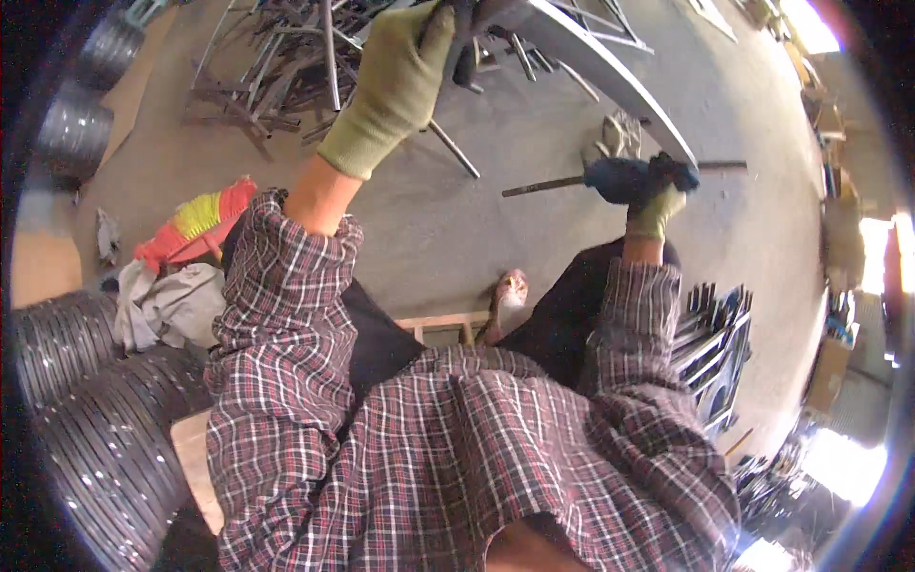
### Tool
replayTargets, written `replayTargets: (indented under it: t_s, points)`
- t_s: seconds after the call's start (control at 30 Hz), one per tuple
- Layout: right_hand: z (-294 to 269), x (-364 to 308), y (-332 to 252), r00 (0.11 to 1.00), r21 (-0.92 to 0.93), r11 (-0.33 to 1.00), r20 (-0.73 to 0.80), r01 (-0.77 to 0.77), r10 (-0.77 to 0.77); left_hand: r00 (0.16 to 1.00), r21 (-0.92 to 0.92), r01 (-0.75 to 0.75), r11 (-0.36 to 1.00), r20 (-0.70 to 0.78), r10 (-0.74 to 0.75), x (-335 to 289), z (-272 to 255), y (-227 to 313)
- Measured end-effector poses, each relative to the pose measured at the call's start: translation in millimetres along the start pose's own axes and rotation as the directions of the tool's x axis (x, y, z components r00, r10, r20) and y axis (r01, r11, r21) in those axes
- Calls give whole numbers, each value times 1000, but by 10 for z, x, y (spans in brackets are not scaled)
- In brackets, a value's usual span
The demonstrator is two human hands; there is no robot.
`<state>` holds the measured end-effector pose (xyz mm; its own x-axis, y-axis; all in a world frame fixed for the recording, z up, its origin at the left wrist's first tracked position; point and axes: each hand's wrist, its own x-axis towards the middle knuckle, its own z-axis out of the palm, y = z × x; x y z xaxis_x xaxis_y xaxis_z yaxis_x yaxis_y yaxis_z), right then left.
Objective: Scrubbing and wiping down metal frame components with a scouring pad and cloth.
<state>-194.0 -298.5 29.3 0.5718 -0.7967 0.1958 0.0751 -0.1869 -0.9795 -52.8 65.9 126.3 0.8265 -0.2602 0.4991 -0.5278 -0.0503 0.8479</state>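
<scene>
A curved grey metal bar (610, 71) spans the space between my two hands, high in the view. My left hand (393, 91), in a yellow-green knit glove with dark fingertips, is closed around its left end, where the picture's edge cuts off part of the piece. At the bar's lower right end, my right hand (658, 205) grips it in a similar glove. A dark blue cloth (615, 181) bunches at the right hand's fingers and hides part of the grip. A thin dark rod (541, 186) passes behind that hand; I cannot tell whether it joins the bar.
Metal frames and tubes (286, 57) lie piled on the floor ahead. Stacked dark metal hoops (105, 439) stand at my left, near a grey cloth (176, 300) and a red-and-yellow item (200, 219). Black metal frames (710, 353) are stacked at my right.
</scene>
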Motion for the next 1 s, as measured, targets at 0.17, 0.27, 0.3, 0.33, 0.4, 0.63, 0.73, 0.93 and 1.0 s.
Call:
replayTargets:
  t_s: [0.17,0.27,0.3,0.33,0.4,0.63,0.73,0.93,1.0]
  points:
    - [-347,277,617,982,-62,981,41,184,-182,996,382,-13,924,-81,47,40,378,213]
    - [252,-382,-531,935,644,679,270,-353,230,988,385,-136,913,-18,155,-147,107,535]
    - [42,-170,-217,963,399,876,136,-270,234,989,373,-135,918,1,145,-112,191,510]
    - [-191,58,203,979,102,974,5,-201,202,991,366,-133,921,20,135,-60,286,444]
    - [-69,-60,263,993,-27,993,3,-119,119,999,352,23,936,-52,-5,-37,253,319]
    - [36,-71,224,992,266,957,76,-118,101,997,197,-44,979,-48,54,98,158,111]
    - [28,23,172,994,179,978,5,-109,110,992,-156,-38,987,-127,18,45,168,128]
    - [276,19,-783,879,-96,874,20,476,-477,778,-228,-160,960,-628,-20,278,-288,-484]
    - [428,-181,-1409,826,33,830,84,556,-557,785,-472,-65,879,-568,-248,306,-600,-702]
